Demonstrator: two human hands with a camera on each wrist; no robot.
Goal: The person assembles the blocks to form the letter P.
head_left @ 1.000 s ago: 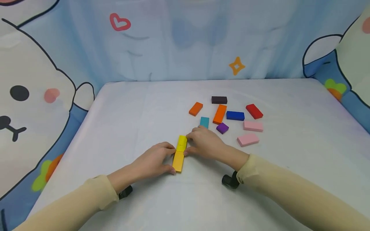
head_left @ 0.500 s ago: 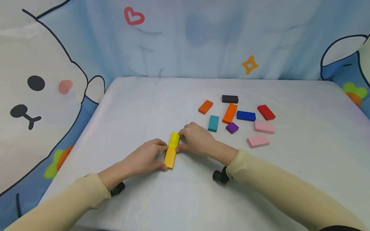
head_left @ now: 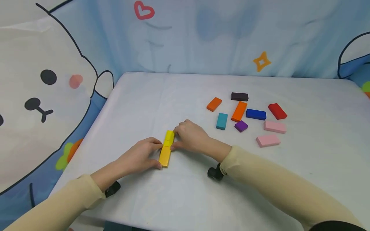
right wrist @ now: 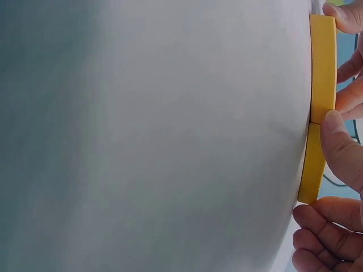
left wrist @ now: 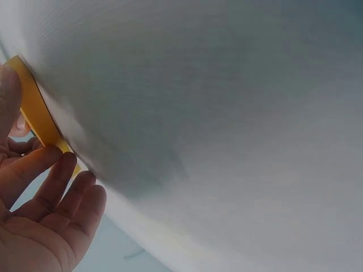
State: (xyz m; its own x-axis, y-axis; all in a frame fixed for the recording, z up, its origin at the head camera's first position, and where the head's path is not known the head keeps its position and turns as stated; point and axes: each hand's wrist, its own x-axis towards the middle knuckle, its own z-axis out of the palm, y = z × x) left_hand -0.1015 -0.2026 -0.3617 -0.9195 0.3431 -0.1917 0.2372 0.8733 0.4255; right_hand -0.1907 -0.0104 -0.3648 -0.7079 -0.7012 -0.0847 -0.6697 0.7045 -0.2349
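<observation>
Two flat rectangular blocks lie end to end in a row on the white tabletop (head_left: 185, 192): a bright yellow block (head_left: 169, 138) at the far end, a deeper golden block (head_left: 165, 156) at the near end. My left hand (head_left: 138, 158) holds the golden block, thumb at its near end and fingertips along its left side. On the right, my right hand (head_left: 192, 137) pinches the yellow block between a thumb near the joint and fingers at the far end. From the right wrist, the golden block (right wrist: 323, 68) and yellow block (right wrist: 313, 164) meet at a thin seam.
Loose blocks lie to the right: teal (head_left: 221, 121), purple (head_left: 241, 126), two orange, including a longer one (head_left: 239, 111), black (head_left: 239, 96), blue (head_left: 256, 114), red (head_left: 277, 111) and two pink, the nearer pink block (head_left: 268, 140) lowest. A printed cloth (head_left: 185, 38) hangs behind.
Both hands have slid the two joined blocks leftward over the table, away from the loose blocks, keeping their hold. The head view has also shifted somewhat to the left.
</observation>
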